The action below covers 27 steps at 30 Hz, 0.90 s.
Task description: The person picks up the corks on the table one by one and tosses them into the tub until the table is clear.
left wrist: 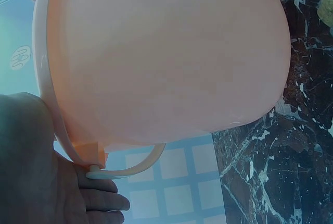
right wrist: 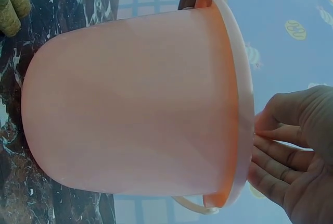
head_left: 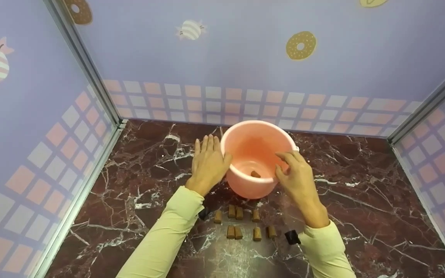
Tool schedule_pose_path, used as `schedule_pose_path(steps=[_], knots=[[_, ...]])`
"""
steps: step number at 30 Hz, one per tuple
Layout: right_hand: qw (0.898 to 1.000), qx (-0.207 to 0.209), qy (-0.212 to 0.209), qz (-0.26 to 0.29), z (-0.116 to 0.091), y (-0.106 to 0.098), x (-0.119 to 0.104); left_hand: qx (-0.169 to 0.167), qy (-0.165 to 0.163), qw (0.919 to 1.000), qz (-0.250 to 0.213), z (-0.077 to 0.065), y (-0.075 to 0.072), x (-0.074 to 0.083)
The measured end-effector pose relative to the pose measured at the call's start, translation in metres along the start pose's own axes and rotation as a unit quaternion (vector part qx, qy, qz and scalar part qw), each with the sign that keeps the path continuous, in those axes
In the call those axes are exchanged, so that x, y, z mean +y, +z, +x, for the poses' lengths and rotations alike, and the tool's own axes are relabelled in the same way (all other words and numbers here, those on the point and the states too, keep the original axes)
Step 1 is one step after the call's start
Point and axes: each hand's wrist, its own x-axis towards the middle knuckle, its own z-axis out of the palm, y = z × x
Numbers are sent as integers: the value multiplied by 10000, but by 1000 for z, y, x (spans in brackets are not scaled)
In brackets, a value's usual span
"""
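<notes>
Currently: pink bucket (head_left: 250, 190) between two hands, one cork piece (head_left: 255, 174) inside

Nearest the viewer, two pale yellow sleeves (head_left: 160, 236) extend forward over the dark red, marble-patterned tabletop (head_left: 365, 220). A small black block (head_left: 292, 237) sits at the right cuff; a second dark item shows partly at the left cuff.

Between the forearms, eight loose cork pieces (head_left: 257, 234) are set out in two rows of four. Near row, left to right: a close-set pair, then two spaced singles. Far row: one single, a close-set pair, one single.

Directly beyond the rows, the bucket stands on the tabletop, its mouth facing up. The ninth piece is visible through the mouth, low inside, partly screened by the near rim.

The left hand (head_left: 208, 162) lies against the left side of the rim. Its fingers are extended and point away from the viewer; the thumb rests at the rim. It grasps nothing.

The right hand (head_left: 296, 173) is positioned at the right side of the rim. Its fingers are loosely bent toward the mouth, with a gap between thumb and index finger; no piece is visible between them.

A curved handle (left wrist: 132, 170) joins the rim beside the left hand.

Farthest, the lilac back wall (head_left: 242, 58) carries pink and white squares below printed doughnuts and a candy.
</notes>
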Motion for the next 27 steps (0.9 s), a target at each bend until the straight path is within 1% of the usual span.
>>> schedule_pose_path(steps=[6,14,27], knots=[[10000,-15,34,13,-1,-2,0,-99,-59,9999,12,1,0,0],[9999,91,30,78,-4,-5,0,-71,-36,10000,13,0,-1,0],[9998,186,-13,-41,-12,-10,1,-26,-44,10000,-64,0,1,-1]])
